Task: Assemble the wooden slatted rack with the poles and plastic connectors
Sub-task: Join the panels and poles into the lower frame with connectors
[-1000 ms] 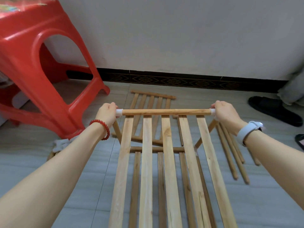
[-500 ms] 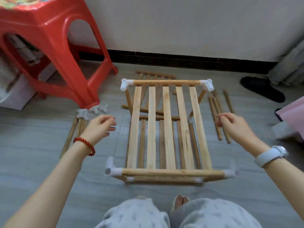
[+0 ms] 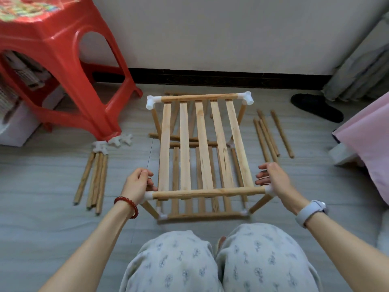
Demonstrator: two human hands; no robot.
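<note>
Rack (image 3: 202,152) stands on the floor just beyond the person's knees, two slatted tiers joined by short poles. At its near top corners, the left hand (image 3: 137,185) curls loosely beside the left connector (image 3: 148,195) and the right hand (image 3: 273,180), fingers partly bent, rests against the right connector (image 3: 268,189); neither clearly grips, probably steadying the frame. Left of the rack lie spare poles (image 3: 94,178) and loose connectors (image 3: 113,143); more poles (image 3: 271,133) lie right. Far corner connectors (image 3: 245,98) show open sockets, likely awaiting uprights.
</note>
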